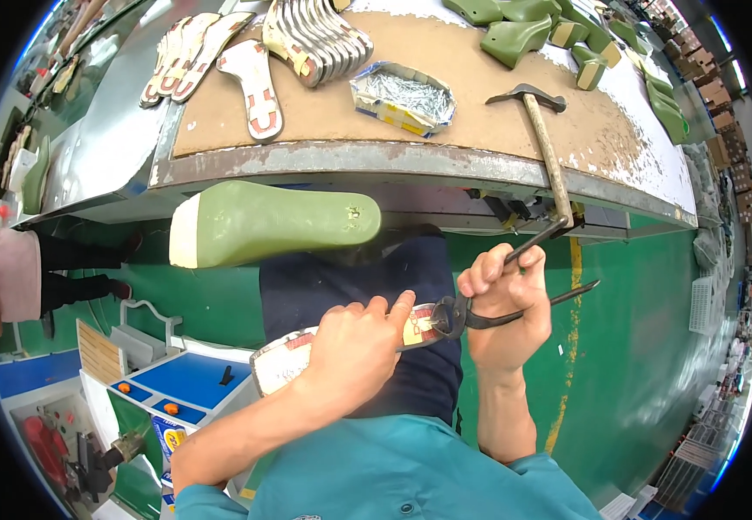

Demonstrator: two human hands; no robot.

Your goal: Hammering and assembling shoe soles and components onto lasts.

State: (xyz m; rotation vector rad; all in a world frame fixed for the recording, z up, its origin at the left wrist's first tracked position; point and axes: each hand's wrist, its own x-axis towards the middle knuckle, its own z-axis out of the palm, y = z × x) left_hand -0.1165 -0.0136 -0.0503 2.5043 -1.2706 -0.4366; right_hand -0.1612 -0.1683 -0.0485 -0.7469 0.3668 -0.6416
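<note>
On my lap lies a pale insole with red markings [278, 367], and my left hand [354, 345] is closed over its middle. My right hand [511, 303] grips a pair of dark metal pincers [450, 317]. Their handles are spread apart, with the fingers curled round the upper one and the lower one crossing the palm. The pincer jaws meet the insole's right end; what is between them is too small to make out. Ahead of my lap, close to the bench edge, a green shoe last [285, 224] with a cream end lies sideways.
On the bench [480, 159] sit a hammer [542, 134] whose handle overhangs the edge, a box of nails [405, 97], stacked insoles [317, 42], one loose insole [253, 91] and several green lasts [519, 39]. A blue-topped cart [198, 381] stands left; another person [14, 273] is beyond.
</note>
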